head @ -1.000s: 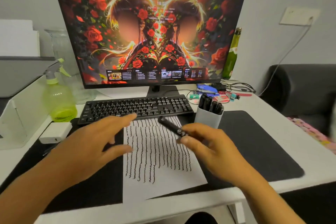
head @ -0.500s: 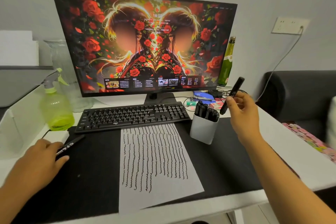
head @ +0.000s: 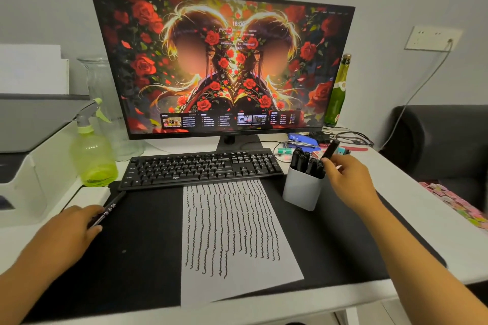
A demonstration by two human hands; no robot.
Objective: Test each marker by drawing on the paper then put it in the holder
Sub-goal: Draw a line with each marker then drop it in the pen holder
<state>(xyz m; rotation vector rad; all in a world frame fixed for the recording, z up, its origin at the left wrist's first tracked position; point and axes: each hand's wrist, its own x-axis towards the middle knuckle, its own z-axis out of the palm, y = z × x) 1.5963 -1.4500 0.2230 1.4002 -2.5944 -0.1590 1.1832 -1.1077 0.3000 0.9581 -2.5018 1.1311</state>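
the right hand [head: 348,179] pinches a black marker [head: 330,149] near its lower end, with the marker tilted so its top leans toward 1 o'clock. the marker's lower tip sits just above the rim of the white holder [head: 301,190], at the holder's 1 o'clock edge, right beside the caps of the other black markers [head: 306,161] already standing inside. the hand itself is at 3 o'clock from the holder's mouth, close to it.

the left hand [head: 74,229] lies at 9 o'clock on the black desk mat [head: 137,245], its fingers curled over the near end of a second marker [head: 111,208] that lies flat on the mat, its far end pointing to 1 o'clock toward the keyboard [head: 200,167]. whether the fingers truly clasp it or only rest on it is hard to tell, though they appear wrapped around it.

the paper [head: 232,240] lies in the middle of the mat between the two hands, covered in rows of wavy black test lines, its far edge touching the keyboard. the holder stands on the mat just beside the paper's far right corner, at 2 o'clock from the sheet's centre.

behind the keyboard stands a monitor [head: 224,60]. a green spray bottle [head: 92,155] stands at 10 o'clock on the table [head: 412,206], and a green glass bottle [head: 336,92] at 1 o'clock.
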